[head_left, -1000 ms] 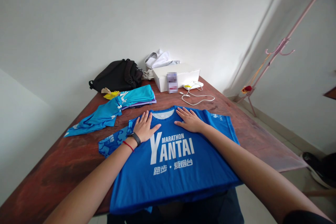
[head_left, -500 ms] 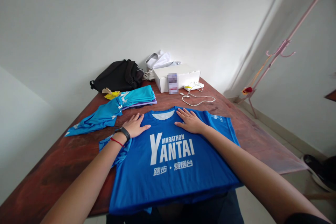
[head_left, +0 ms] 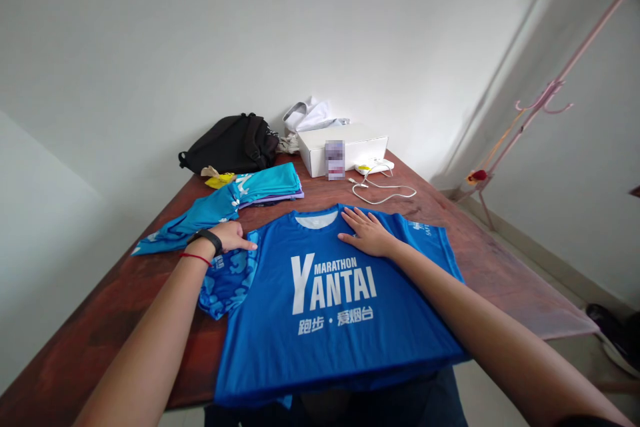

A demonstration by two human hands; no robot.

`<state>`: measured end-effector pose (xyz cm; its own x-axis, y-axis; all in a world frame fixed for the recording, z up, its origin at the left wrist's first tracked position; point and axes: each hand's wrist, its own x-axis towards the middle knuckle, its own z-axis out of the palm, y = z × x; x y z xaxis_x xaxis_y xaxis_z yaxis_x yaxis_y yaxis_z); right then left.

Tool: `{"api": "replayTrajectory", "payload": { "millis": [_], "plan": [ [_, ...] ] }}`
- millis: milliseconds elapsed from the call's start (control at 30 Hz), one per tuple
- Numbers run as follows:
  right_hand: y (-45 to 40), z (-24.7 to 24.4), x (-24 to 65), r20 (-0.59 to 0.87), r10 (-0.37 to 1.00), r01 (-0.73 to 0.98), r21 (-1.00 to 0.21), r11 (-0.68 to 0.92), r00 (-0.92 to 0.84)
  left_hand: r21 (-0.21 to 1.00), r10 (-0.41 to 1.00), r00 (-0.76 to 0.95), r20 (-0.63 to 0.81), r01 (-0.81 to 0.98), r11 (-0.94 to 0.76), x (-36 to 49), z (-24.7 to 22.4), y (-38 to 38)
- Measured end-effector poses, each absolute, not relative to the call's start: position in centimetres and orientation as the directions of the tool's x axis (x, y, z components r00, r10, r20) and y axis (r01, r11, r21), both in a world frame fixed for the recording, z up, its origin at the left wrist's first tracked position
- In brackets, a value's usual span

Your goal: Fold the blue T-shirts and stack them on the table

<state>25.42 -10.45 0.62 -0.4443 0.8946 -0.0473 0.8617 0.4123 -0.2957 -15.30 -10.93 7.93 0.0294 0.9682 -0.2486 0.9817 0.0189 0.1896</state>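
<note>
A blue short-sleeved T-shirt [head_left: 333, 353] with white "Yantai Marathon" lettering lies front side up, its collar away from me and its hem at the table's near edge. My right hand [head_left: 367, 232] rests flat beside the collar, fingers stretched out. At the left shoulder, my left hand [head_left: 233, 238] is closed at the top of the patterned sleeve, fingers curled and thumb lying over the cloth. Its fingertips are hidden. The left sleeve [head_left: 227, 280] is somewhat rumpled. Beyond my left hand is a folded stack of lighter blue clothing [head_left: 270, 183], with one part trailing left.
On the reddish-brown table [head_left: 95, 320], a black backpack [head_left: 225, 143] and a white box [head_left: 357, 147] stand by the wall. A white cable [head_left: 385, 200] curls in front of the box. At the right stands a pink coat rack [head_left: 545, 97].
My left hand has moved left from the shirt's chest to the sleeve, and its fingers have curled. The left sleeve now lies more spread out. My right hand stays by the collar.
</note>
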Motion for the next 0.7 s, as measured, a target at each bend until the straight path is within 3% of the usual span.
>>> {"api": "replayTrajectory", "payload": {
  "millis": [100,267,700],
  "plan": [
    [-10.48,0.63,25.42,-0.043,0.895,0.86,-0.297,0.414,-0.445,0.187,0.922,0.022,-0.386,0.981,0.055,-15.16,8.12,-10.87],
    [-10.4,0.54,25.45,-0.043,0.895,0.862,-0.294,0.413,-0.443,0.194,0.896,0.083,-0.437,0.981,0.003,-15.07,8.5,-10.79],
    [-10.44,0.64,25.43,-0.046,0.895,0.861,-0.301,0.41,-0.443,0.329,0.92,0.159,-0.359,0.944,-0.034,-15.86,7.97,-10.52]
  ]
}}
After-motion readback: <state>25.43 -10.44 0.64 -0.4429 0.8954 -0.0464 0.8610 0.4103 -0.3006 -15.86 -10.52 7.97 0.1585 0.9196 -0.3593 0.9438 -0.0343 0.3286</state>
